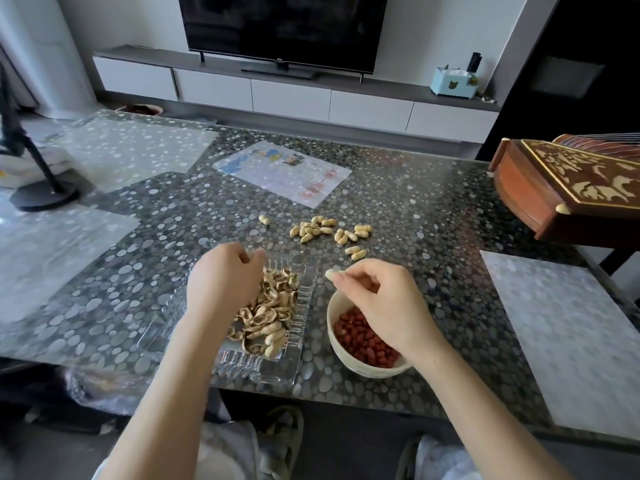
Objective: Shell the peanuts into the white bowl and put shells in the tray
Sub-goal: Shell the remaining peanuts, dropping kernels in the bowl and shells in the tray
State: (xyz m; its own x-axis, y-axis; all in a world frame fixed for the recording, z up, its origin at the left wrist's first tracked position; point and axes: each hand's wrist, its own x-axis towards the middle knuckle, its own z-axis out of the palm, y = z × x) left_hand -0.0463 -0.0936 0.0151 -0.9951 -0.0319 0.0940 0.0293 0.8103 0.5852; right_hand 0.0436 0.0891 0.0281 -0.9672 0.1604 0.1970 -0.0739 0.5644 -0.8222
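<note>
– Peanuts (329,231), whole ones: where?

– Loose heap on the tabletop (433,202), centre of frame, just above both hands. One stray pod (264,220) lies off to the heap's left.

– Shelled stuff?

– Red kernels (360,341) sit in the white bowl (367,371), lower centre-right. Shells (273,308) are piled in the clear tray (266,374) just left of the bowl.

– Grips?

– Right hand (377,296) hovers over the bowl's far rim. Its grip is narrow, thumb and forefinger pinching a pale bit (330,274) (shell or skinless kernel, too small to tell). Left hand (221,277) is over the tray's far end with fingers curled downward. Whether that grip holds anything, cannot tell.

– Handling?

– My read: the pods are light, dry and brittle, and should crack under a thumb press along the seam. Take one across its waist between thumb and forefinger. Kernels are small and smooth and will roll (release low over the bowl). Shell halves weigh next to nothing and scatter if dropped from high up. The tray looks like ribbed glass, probably heavy enough to stay put.
</note>
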